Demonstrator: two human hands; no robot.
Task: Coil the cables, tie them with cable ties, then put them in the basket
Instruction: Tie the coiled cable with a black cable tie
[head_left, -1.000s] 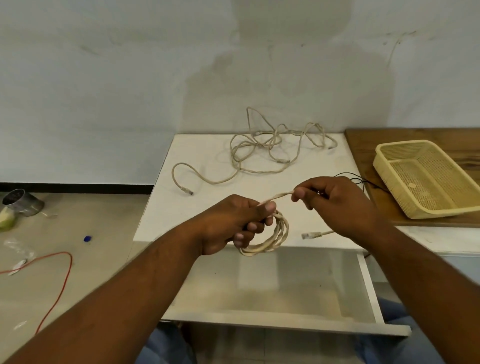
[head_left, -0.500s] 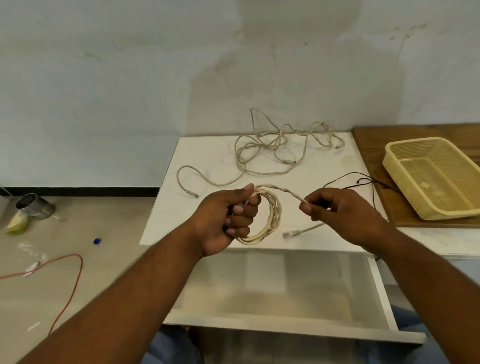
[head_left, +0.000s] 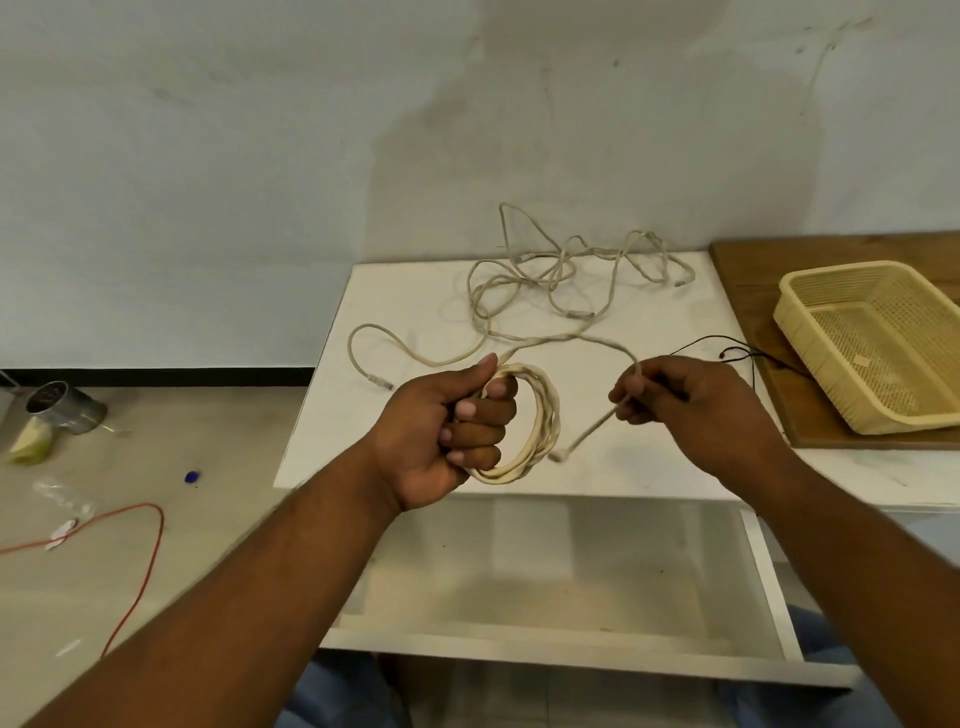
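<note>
beige cable coil (head_left: 543, 426), several turns, is at centre frame above the front edge of the white table (head_left: 332, 415). left hand (head_left: 441, 431) is clenched around the left side of the coil, fingers through the ring, thumb pressing on top. one strand leaves the top of the coil, arcs right and enters the right hand (head_left: 691, 400), which pinches it between thumb and fingertips. below that pinch the free end runs down-left to a plug (head_left: 558, 457) just beside the lower right of the coil.

loose cables (head_left: 561, 280) of the same colour lie tangled in the upper centre, at the back of the table, with one end trailing to the left. thin black wires (head_left: 727, 345) lie on the table just behind the right hand; what they are cannot be told.

yellow mesh basket (head_left: 815, 358) sits at right of frame on a wooden board (head_left: 748, 291), well apart from the coil. an open white drawer (head_left: 545, 587) is at lower centre. on the floor at left: metal can (head_left: 62, 410), orange cord (head_left: 145, 551), small blue cap (head_left: 191, 475).
</note>
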